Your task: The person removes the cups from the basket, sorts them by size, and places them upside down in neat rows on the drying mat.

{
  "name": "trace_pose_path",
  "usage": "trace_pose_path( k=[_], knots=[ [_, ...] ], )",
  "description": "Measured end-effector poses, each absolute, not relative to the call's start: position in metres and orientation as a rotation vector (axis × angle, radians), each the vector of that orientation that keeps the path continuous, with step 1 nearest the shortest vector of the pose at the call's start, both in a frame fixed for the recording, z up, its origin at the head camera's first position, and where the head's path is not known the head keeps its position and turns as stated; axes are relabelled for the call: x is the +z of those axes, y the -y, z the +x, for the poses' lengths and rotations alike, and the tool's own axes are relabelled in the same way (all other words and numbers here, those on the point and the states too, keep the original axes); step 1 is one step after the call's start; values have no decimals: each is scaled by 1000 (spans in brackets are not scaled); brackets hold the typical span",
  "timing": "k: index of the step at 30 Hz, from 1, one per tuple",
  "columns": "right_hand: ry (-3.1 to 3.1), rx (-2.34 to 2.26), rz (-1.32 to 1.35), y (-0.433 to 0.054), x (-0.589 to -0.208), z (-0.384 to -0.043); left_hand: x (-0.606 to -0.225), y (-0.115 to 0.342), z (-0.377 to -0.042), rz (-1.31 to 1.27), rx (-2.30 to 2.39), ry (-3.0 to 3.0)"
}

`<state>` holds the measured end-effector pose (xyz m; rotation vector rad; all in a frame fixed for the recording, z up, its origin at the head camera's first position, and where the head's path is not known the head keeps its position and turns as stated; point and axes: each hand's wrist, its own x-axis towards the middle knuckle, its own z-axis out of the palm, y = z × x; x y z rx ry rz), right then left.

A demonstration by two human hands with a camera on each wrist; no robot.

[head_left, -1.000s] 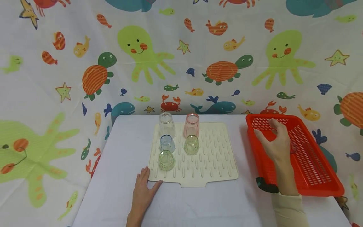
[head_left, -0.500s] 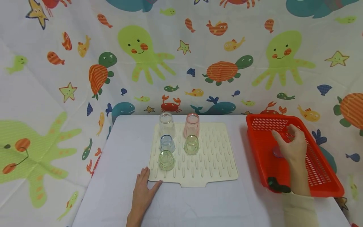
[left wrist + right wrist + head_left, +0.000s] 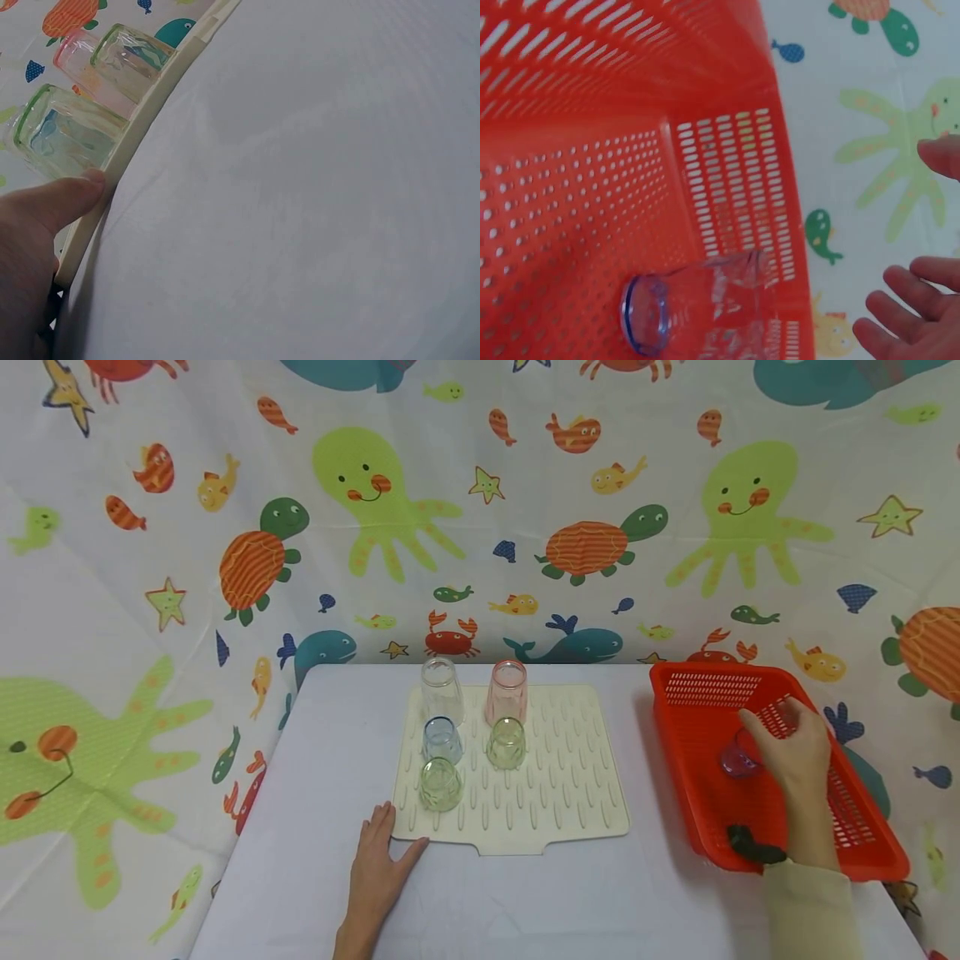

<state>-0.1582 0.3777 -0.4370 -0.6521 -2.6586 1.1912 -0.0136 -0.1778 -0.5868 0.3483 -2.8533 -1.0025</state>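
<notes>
My right hand [image 3: 797, 752] hovers over the red plastic basket [image 3: 678, 785], fingers spread and holding nothing. Just left of it, a purple-tinted glass [image 3: 738, 760] is inside the basket; in the right wrist view this glass [image 3: 712, 307] shows a bluish rim, apart from the fingers. My left hand [image 3: 378, 864] rests at the near left corner of a cream drying mat [image 3: 558, 785], with its thumb against the edge. Standing on the mat are a tall clear glass [image 3: 442, 693], a tall pink glass [image 3: 507, 693], a short blue glass [image 3: 442, 742] and two short green glasses [image 3: 440, 785].
A white cloth [image 3: 570, 902] covers the table. Behind and beside it hangs a curtain [image 3: 480, 577] printed with sea animals. The basket's raised, slotted walls stand at the table's right side, right of the mat.
My right hand has moved rightward and slightly nearer over the basket, uncovering the purple glass to its left. The left hand and the glasses on the mat have stayed put.
</notes>
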Motion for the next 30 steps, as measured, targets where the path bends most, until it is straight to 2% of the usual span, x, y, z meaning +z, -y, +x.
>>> trace_pose_path(
  k=[14,30],
  knots=[
    [2849,1186,-693,-399,-451,-164,-584,178,-13,349,-1014,2856],
    [3139,1023,-624,-411,-459,-164,-584,178,-14,349,-997,2866]
  ],
)
